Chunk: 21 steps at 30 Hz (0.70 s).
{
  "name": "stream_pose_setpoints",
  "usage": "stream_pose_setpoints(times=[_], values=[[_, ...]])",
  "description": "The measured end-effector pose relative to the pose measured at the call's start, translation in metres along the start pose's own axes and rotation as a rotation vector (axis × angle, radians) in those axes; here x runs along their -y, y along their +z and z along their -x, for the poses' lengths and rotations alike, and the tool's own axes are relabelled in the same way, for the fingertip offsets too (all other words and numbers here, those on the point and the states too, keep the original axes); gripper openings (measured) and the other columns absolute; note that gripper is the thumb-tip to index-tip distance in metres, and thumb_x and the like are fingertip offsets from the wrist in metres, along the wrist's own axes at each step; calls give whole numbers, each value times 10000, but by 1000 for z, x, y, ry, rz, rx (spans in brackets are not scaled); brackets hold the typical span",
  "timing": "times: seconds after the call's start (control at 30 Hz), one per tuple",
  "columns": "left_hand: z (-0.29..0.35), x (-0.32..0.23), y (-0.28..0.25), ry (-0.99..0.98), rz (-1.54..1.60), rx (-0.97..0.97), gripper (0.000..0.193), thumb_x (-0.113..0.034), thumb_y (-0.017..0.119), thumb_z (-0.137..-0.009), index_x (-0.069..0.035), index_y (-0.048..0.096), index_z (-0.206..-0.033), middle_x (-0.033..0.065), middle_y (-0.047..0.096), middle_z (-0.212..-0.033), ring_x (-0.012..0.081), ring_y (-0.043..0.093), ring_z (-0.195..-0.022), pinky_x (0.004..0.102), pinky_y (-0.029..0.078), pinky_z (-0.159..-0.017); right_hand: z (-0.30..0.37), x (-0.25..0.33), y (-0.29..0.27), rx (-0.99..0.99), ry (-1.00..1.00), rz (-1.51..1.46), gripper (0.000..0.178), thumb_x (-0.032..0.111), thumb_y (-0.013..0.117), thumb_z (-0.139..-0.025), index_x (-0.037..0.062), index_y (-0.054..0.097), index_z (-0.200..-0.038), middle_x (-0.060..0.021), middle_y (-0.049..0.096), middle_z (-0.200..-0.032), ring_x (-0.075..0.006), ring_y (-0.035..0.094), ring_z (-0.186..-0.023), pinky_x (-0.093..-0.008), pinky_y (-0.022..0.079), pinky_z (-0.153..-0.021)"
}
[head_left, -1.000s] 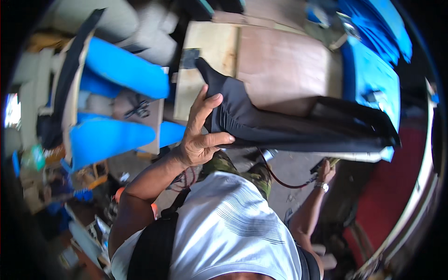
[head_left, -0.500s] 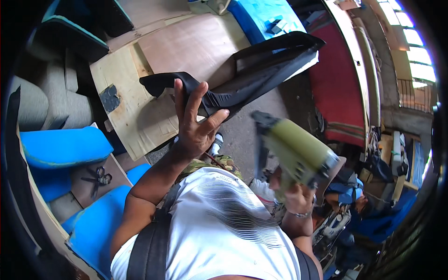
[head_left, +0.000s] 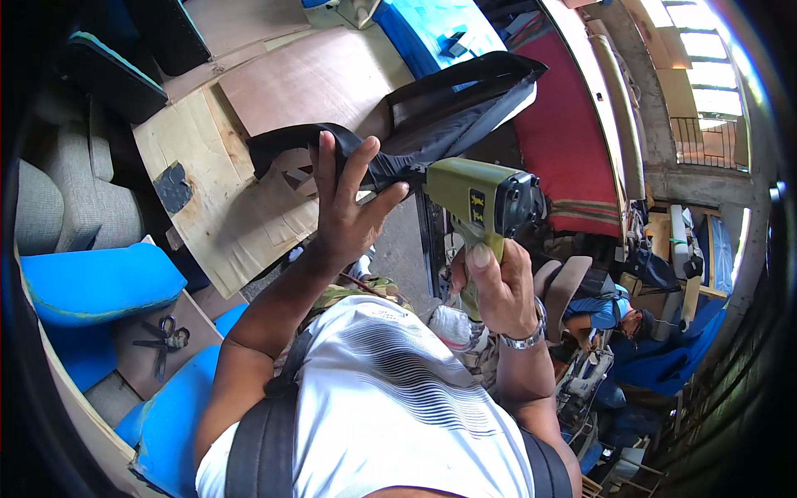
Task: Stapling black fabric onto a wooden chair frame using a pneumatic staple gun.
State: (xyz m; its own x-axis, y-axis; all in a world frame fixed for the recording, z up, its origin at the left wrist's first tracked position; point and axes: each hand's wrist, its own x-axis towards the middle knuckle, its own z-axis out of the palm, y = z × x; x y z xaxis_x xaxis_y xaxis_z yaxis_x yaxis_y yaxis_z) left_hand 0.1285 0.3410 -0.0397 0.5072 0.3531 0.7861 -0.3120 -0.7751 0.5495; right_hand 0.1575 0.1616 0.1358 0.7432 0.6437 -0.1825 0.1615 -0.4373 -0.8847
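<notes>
A curved frame piece covered in black fabric [head_left: 490, 108] stretches across the upper middle, its pale inner edge showing at the far right end. My left hand [head_left: 344, 199] has its thumb and fingers spread over the near edge, gripping the frame and pressing the fabric. In my right hand [head_left: 502, 286] is a green staple gun [head_left: 473, 187], with my fingers wrapped round its handle. The gun's nose meets the black fabric beside my left thumb; the exact contact point is hidden.
A plywood panel [head_left: 207, 199] lies beyond my left hand. Scissors [head_left: 166, 336] rest among blue foam pieces [head_left: 100, 282] on the left. A red fabric-covered panel [head_left: 564, 124] stands to the right. A person [head_left: 606, 311] in blue works at the lower right.
The staple gun has swung up and left from beside my right side, its nose now at the fabric. My left hand keeps its place on the frame.
</notes>
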Motion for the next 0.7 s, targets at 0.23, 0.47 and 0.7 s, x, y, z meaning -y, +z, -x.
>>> stream_pose_setpoints(times=[0.23,0.47,0.7], values=[[-1,-5,-13,0,-36,39,221,-158,752,-819,-232,682,-1015,191,367,-1515,517,155,-1442,668,162,-1128,3,16,11,44,24,-40,448,418,493,-1005,-11,564,-899,-56,587,-652,-110,560,-568,-258,474,-546],[26,-15,-40,-15,-10,73,318,-223,755,-842,-163,646,-1135,212,358,-1500,509,348,-1347,569,360,-1066,36,-4,-35,-75,-62,-166,264,205,521,-977,-2,575,-823,-68,634,-678,-124,604,-589,-263,486,-540],[52,2,-70,-1153,660,41,723,-671,316,-974,-29,647,-971,59,658,-854,131,626,-758,272,482,-669,20,-83,-132,-578,-109,25,285,306,564,-982,21,555,-987,-38,581,-714,-128,574,-597,-267,453,-528]])
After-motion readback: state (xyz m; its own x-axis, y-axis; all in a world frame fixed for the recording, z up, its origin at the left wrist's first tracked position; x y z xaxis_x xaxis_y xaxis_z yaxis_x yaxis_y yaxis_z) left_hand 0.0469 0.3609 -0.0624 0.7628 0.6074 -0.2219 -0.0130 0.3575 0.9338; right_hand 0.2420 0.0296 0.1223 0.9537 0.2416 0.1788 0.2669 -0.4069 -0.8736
